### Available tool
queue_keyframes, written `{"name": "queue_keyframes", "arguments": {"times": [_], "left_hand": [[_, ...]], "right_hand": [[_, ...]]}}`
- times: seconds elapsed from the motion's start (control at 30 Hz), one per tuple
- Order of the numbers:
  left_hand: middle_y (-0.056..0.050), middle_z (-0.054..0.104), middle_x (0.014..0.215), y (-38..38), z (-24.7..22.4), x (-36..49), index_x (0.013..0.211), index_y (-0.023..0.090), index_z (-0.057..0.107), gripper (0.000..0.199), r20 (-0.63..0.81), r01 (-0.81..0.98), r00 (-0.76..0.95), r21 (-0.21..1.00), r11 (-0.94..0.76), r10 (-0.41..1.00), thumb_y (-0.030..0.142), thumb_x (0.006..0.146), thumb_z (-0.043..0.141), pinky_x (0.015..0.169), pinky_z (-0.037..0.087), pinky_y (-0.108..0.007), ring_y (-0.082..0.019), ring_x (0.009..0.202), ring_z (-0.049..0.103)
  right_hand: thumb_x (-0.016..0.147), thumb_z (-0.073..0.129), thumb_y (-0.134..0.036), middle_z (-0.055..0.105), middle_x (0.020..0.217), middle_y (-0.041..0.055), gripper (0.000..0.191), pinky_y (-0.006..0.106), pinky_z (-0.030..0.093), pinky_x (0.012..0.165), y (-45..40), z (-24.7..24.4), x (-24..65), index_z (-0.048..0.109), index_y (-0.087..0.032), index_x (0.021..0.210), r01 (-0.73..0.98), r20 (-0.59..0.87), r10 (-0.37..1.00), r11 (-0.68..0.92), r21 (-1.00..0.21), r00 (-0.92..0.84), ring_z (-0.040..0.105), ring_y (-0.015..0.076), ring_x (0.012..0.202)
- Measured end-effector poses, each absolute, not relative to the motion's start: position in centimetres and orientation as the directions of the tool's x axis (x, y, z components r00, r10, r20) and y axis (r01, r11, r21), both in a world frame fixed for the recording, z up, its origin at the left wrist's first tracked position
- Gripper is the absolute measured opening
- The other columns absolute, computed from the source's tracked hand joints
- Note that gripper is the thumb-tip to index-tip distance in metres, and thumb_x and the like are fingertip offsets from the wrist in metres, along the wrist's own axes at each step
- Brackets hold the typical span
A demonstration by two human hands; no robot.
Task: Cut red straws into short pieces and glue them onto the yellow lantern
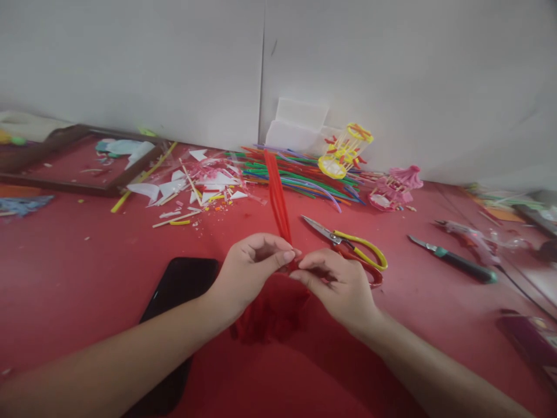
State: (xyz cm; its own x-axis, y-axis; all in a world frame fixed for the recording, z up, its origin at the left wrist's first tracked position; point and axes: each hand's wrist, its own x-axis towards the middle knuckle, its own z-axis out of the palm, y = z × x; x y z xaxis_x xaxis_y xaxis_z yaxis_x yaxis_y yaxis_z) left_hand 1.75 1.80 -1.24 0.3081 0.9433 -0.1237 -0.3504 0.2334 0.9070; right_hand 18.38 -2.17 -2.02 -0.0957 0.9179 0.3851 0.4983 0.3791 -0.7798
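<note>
My left hand (255, 264) is closed, its thumb and fingers pinching a bundle of red pipe cleaners (277, 200). Facing it, my right hand (339, 284) pinches the same bundle, with the fingertips of both hands almost touching. Above the grip the stems run straight up in a narrow strip. Below it a dark red fuzzy mass (274, 310) spreads out; its exact shape is blurred. Just beyond my right hand lie scissors (342, 237) with one yellow and one red handle. A black phone (189, 278) lies partly under my left forearm.
Colored pipe cleaners (300, 177) lie by the wall near paper scraps (209, 177). Yellow (333, 166) and pink (394, 188) small models stand behind the scissors. At right are a green-handled knife (461, 264), a glue gun (472, 237) and its cord. A dark frame (93, 188) lies left.
</note>
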Motion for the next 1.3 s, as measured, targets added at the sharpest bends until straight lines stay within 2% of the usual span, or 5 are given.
{"name": "queue_keyframes", "arguments": {"times": [0.57, 0.87, 0.97, 1.17, 1.3], "left_hand": [[0.003, 0.077, 0.074, 2.1, -1.8, 1.6, 0.074, 0.019, 0.074, 0.007, -0.068, -0.358, 0.357, 0.911, 0.203, 0.932, 0.014, 0.073, 0.080, 0.066, 0.052, -0.011, -0.005, 0.070, 0.069], [0.004, 0.076, 0.073, 2.1, -1.8, 1.4, 0.075, 0.019, 0.074, 0.005, -0.055, -0.258, 0.362, 0.953, 0.157, 0.931, 0.017, 0.074, 0.079, 0.067, 0.053, -0.012, -0.006, 0.069, 0.069], [0.003, 0.078, 0.077, 2.1, -1.8, 1.5, 0.077, 0.020, 0.076, 0.005, -0.062, -0.257, 0.373, 0.952, 0.168, 0.926, 0.018, 0.074, 0.079, 0.069, 0.054, -0.012, -0.006, 0.073, 0.070], [0.002, 0.079, 0.079, 2.1, -2.0, 1.8, 0.082, 0.021, 0.077, 0.013, -0.125, -0.308, 0.369, 0.918, 0.248, 0.921, 0.022, 0.070, 0.083, 0.073, 0.056, -0.013, -0.008, 0.076, 0.073], [0.001, 0.080, 0.080, 2.1, -1.9, 1.8, 0.083, 0.021, 0.077, 0.015, -0.143, -0.321, 0.373, 0.907, 0.272, 0.917, 0.022, 0.070, 0.084, 0.073, 0.056, -0.014, -0.009, 0.076, 0.073]], "right_hand": [[0.073, 0.076, -0.021, 0.071, 0.072, -0.0031, 0.015, 0.020, 0.060, 0.065, -1.9, -1.8, 17.9, 0.062, -0.022, 0.075, 0.185, 0.204, 0.979, 0.205, -0.961, -0.024, 0.072, 0.0127, 0.069], [0.077, 0.072, -0.021, 0.072, 0.071, -0.0030, 0.010, 0.017, 0.058, 0.059, -2.2, -1.8, 17.9, 0.062, -0.021, 0.077, 0.308, 0.238, 0.971, 0.234, -0.922, -0.023, 0.071, 0.0113, 0.065], [0.080, 0.069, -0.018, 0.073, 0.072, -0.0028, 0.006, 0.016, 0.057, 0.058, -2.4, -1.6, 18.0, 0.064, -0.021, 0.080, 0.452, 0.353, 0.934, 0.338, -0.826, -0.055, 0.071, 0.0107, 0.063], [0.092, 0.053, -0.011, 0.078, 0.088, 0.0016, 0.021, 0.017, 0.058, 0.076, -2.5, -1.1, 18.3, 0.072, -0.019, 0.094, 0.662, 0.636, 0.683, 0.666, -0.343, -0.358, 0.074, 0.0111, 0.079], [0.097, 0.048, -0.015, 0.078, 0.089, 0.0029, 0.024, 0.015, 0.057, 0.081, -2.4, -1.1, 18.5, 0.072, -0.015, 0.096, 0.672, 0.645, 0.645, 0.692, -0.265, -0.410, 0.074, 0.0105, 0.083]]}}
